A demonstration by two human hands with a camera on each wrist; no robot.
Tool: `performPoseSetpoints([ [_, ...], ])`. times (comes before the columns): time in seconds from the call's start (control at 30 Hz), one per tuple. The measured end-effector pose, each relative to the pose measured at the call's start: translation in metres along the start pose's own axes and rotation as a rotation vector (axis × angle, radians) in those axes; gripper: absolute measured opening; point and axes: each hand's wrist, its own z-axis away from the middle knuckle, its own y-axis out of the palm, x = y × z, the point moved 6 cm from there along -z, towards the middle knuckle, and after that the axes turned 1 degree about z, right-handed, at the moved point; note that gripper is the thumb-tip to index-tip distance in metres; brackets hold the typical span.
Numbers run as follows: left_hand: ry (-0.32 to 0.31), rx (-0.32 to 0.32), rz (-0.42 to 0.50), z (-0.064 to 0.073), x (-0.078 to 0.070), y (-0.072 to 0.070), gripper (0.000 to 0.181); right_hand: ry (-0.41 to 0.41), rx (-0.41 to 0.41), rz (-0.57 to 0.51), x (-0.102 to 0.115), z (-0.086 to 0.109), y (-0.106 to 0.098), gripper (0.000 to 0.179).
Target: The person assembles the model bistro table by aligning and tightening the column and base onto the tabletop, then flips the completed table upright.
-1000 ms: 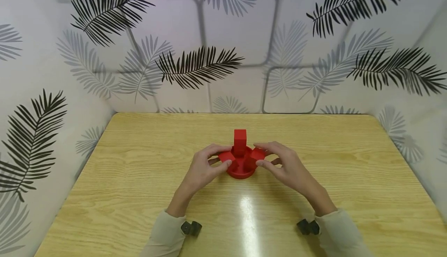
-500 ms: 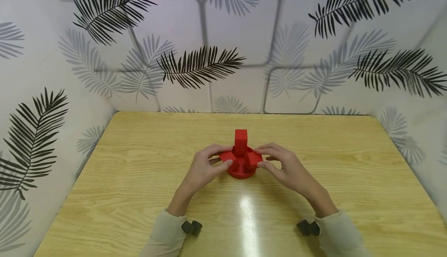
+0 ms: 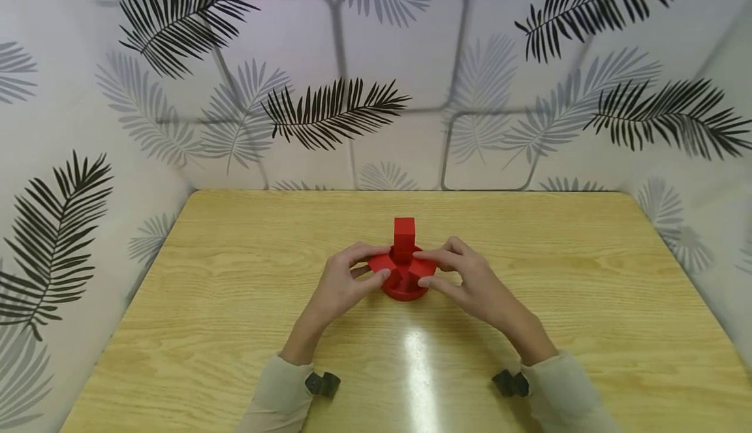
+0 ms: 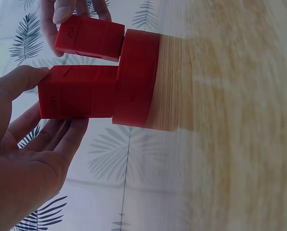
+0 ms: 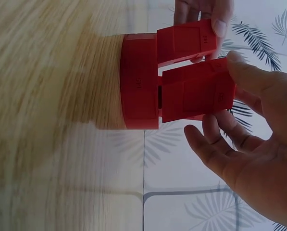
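A round red base [image 3: 405, 294] stands on the table, with several red rectangular blocks about it. My left hand [image 3: 343, 283] grips the left block [image 4: 78, 91] near its top, thumb on one side and fingers on the other; that block stands upright at the base's rim. Between thumb and fingers, my right hand [image 3: 472, 283] pinches the right block [image 5: 196, 89]. This one leans slightly, and a narrow dark gap shows between its lower end and the base in the right wrist view. A back block [image 3: 404, 229] rises upright from the base, untouched by either hand.
The wooden table [image 3: 247, 237] spreads around the base on all sides. A cloth with leaf prints [image 3: 388, 139] hangs behind the table and along its sides. Dark wrist devices [image 3: 322, 384] sit at both cuffs.
My right hand has shifted left, bringing its block inward over the base, and the block has turned on the way. The left hand and its block have hardly moved.
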Motion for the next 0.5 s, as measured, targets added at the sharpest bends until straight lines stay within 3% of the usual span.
performPoseSetpoints([
  [0.2,0.006,0.001,0.005,0.007,-0.025,-0.001,0.035,-0.018,0.01,0.021,0.002,-0.006,0.003,0.043],
  [0.5,0.0,-0.005,0.01,0.007,-0.026,-0.001,0.035,-0.06,0.12,-0.013,0.009,-0.009,0.002,0.046],
])
